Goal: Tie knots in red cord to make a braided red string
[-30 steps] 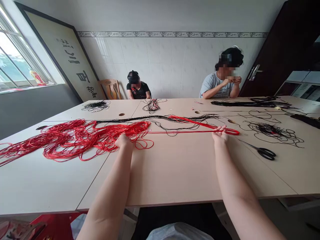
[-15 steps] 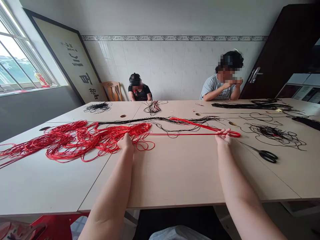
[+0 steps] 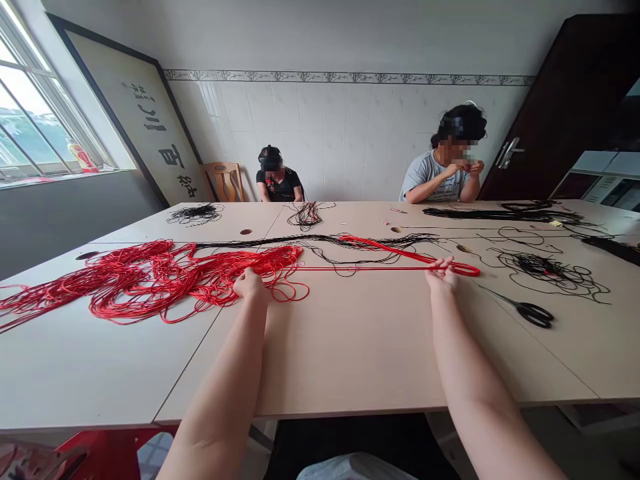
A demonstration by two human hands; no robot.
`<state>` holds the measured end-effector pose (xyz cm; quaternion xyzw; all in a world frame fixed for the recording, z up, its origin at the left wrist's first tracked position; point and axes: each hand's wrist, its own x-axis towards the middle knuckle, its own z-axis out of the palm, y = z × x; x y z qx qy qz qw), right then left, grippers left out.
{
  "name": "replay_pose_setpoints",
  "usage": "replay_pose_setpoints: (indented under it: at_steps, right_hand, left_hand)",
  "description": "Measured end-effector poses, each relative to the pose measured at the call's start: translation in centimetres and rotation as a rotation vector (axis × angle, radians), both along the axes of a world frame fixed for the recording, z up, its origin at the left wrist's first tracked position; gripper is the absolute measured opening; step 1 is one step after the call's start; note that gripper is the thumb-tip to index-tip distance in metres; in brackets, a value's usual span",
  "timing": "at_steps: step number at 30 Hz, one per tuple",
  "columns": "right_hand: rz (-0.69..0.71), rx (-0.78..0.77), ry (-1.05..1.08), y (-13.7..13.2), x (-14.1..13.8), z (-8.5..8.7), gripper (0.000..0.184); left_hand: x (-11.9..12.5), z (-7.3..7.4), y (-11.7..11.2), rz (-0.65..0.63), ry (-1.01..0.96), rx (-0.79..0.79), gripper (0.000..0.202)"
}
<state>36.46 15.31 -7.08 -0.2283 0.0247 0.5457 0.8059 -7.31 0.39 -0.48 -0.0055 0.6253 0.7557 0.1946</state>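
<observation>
A big loose tangle of red cord (image 3: 150,280) lies across the left half of the light wooden table (image 3: 350,347). My left hand (image 3: 249,283) rests closed at the tangle's right edge, its fingers hidden among the strands. A taut length of red cord (image 3: 365,269) runs from there to my right hand (image 3: 441,274), which pinches it beside a folded bundle of red cord (image 3: 463,269) lying to its right.
Black scissors (image 3: 530,311) lie right of my right hand. Black cord piles (image 3: 547,267) and strands (image 3: 320,239) spread over the far table. Two other people (image 3: 447,167) sit at the far side, with a wooden chair (image 3: 224,180) and a framed board (image 3: 145,127) to the left.
Both hands stay nearly where they were on the cord. The head view has tilted slightly, so the scene sits a little lower in frame.
</observation>
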Motion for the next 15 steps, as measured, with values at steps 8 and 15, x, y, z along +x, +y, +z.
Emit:
replay_pose_setpoints:
  at_steps: [8, 15]
  right_hand:
    - [0.008, -0.004, -0.048, 0.0, 0.3, 0.0, 0.028]
    - [0.015, -0.005, -0.083, 0.0, 0.3, 0.0, 0.028]
  left_hand:
    - [-0.4, 0.1, 0.0, -0.026, -0.019, -0.011, 0.033]
    - [-1.0, -0.2, 0.0, -0.046, -0.024, -0.003, 0.032]
